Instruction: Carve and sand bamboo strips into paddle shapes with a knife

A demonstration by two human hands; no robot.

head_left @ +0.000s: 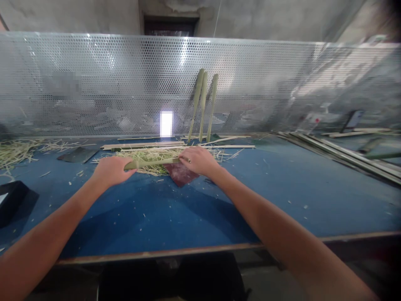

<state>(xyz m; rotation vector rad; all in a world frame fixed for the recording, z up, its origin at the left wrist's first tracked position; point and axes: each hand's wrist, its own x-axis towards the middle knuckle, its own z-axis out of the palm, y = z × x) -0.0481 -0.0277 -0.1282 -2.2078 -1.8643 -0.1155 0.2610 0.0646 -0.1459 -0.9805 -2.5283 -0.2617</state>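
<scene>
Green bamboo strip (152, 164) lying across shavings pile (147, 155), both hands closed on it: left hand (112, 170) around near end, right hand (199, 161) curled over far end. Maroon sheet (181, 174) just under right hand. Blue workbench (156, 217) strewn with slivers. Three bamboo staves (203, 100) lean against perforated metal screen (250, 83).

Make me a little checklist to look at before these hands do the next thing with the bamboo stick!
1. Left hand wrapped around the bamboo strip: ok.
2. Right hand on the strip's other end: ok.
3. Strip's underside smooth: cannot tell, it is hidden.
4. Strip away from the pale shavings: not ok, it lies over them.
5. Reddish sanding sheet lying flat by the right hand: ok.
</scene>
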